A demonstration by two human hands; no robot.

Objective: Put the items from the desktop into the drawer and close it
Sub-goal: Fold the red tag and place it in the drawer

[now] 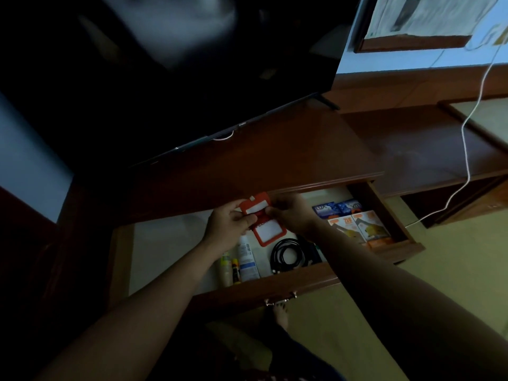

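Dim light is falling across a dark wooden desk (275, 160) carrying one television (165, 78), with its drawer (275, 284) standing pulled open below. Above the drawer, the left hand (228, 224) and right hand (291, 213) are both pinching one red card holder (254, 206). Inside the drawer are lying a second red card holder (268, 232), one coiled black cable (287, 255), three tubes (239, 266), two blue boxes (336, 209) and two orange boxes (360, 225). One white cord (467, 149) is trailing right of the drawer.
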